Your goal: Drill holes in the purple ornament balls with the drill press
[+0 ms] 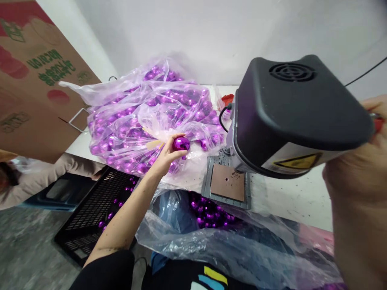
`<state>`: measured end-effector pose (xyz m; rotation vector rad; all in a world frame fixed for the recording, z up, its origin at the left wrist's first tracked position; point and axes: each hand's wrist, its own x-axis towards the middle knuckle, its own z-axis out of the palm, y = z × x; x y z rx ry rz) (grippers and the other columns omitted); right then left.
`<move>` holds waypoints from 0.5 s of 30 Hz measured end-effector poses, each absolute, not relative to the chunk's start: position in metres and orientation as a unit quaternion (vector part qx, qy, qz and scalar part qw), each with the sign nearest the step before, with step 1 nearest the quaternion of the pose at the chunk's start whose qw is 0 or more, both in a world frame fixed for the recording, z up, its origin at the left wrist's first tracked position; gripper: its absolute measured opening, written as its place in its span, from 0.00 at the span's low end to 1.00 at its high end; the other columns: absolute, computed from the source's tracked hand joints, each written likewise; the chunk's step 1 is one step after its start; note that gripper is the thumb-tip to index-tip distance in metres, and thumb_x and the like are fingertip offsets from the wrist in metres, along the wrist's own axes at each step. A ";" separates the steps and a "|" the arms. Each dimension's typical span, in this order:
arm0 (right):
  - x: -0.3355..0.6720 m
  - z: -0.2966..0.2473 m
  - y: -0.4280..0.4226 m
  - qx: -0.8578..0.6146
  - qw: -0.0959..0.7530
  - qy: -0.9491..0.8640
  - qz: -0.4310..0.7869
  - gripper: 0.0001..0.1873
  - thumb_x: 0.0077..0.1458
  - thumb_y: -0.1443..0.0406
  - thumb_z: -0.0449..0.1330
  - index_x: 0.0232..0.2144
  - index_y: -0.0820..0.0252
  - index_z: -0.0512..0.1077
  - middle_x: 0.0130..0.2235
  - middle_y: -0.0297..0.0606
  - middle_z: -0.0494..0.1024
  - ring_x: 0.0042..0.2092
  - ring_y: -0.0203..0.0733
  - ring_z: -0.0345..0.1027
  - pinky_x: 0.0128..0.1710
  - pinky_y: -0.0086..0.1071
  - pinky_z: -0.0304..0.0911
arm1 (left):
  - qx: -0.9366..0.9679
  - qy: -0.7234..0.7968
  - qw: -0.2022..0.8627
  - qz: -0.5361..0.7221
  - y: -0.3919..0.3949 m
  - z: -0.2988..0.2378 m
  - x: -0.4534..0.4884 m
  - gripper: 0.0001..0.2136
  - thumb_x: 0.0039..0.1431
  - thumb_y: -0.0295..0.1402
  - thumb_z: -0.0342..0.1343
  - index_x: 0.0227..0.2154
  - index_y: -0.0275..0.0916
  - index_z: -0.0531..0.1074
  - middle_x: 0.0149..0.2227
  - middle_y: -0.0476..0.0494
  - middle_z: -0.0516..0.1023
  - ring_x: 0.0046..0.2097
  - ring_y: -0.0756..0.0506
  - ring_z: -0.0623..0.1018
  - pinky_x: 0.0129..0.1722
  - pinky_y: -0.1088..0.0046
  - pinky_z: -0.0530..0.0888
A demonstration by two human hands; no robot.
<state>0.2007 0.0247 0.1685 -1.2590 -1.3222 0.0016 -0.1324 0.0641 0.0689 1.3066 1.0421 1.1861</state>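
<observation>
In my left hand is a shiny purple bauble, pinched between thumb and fingers above the table. Just behind it lies a big clear plastic bag full of the same purple baubles. To the right stands a black bench drill press with a vent and a yellow warning label. My right hand is at its right side, closed around a red handle, most of which is hidden. Below the drill head, a brown board with a small hole rests on the grey metal base.
A black plastic crate with some baubles stands on the floor at left. More baubles lie in clear plastic on my lap. A cardboard box is at upper left, near another person's sleeve. Dark chips dot the white table.
</observation>
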 end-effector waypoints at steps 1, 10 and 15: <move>0.197 0.172 0.024 -0.551 0.609 -0.571 -0.002 0.16 0.60 0.58 0.59 0.30 0.69 0.70 0.27 0.32 0.61 0.32 0.18 0.53 0.32 0.20 0.47 | 0.535 0.440 0.518 0.502 0.059 0.072 -0.129 0.26 0.48 0.33 0.69 0.51 0.43 0.71 0.45 0.47 0.75 0.44 0.47 0.75 0.42 0.73 0.71; 0.192 0.175 0.022 -0.545 0.618 -0.566 0.008 0.22 0.59 0.51 0.58 0.29 0.68 0.66 0.27 0.32 0.62 0.33 0.21 0.56 0.32 0.22 0.48 | 0.372 0.352 0.781 0.358 -0.008 0.049 -0.061 0.25 0.58 0.54 0.59 0.41 0.34 0.75 0.39 0.37 0.81 0.29 0.51 0.76 0.22 0.79 0.63; 0.193 0.178 0.020 -0.536 0.607 -0.586 0.017 0.25 0.58 0.49 0.57 0.30 0.69 0.66 0.27 0.31 0.61 0.31 0.18 0.52 0.29 0.20 0.45 | 0.396 0.400 0.741 0.366 0.000 0.026 -0.044 0.23 0.52 0.47 0.67 0.44 0.35 0.75 0.40 0.42 0.78 0.37 0.49 0.76 0.32 0.75 0.73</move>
